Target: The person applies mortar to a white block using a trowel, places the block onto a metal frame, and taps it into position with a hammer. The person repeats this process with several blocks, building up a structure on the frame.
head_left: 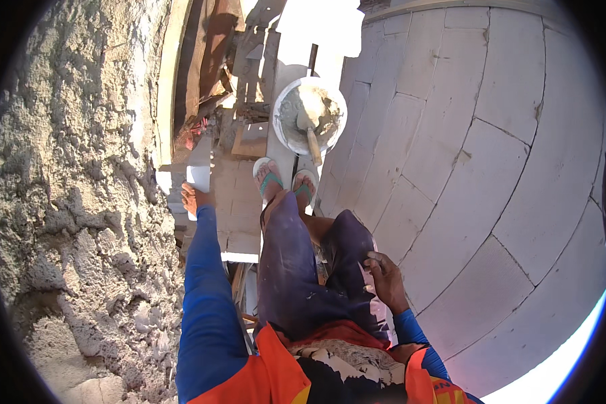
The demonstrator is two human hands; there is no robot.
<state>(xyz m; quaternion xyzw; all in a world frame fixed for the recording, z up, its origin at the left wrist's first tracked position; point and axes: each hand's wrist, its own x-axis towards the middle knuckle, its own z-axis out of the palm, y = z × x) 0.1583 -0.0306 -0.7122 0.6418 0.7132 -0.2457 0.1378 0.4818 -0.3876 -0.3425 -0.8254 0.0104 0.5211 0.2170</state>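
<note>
My left hand is beside the rough wall, its fingers closed round a pale flat piece that shows above and below the hand. Loosely bent and slightly apart, the fingers of my right hand rest by my right thigh, with nothing visible in them. Ahead of my feet stands a white bucket of grey mortar. A trowel lies in it, its wooden handle sticking out over the near rim. The trowel's blade is hard to make out in the glare.
Rough, unevenly rendered wall rises at my left. Smoother pale blockwork with dark joints curves along my right. My sandalled feet stand on a narrow plank. Wooden boards and loose scraps lie at the far left, with gaps between them.
</note>
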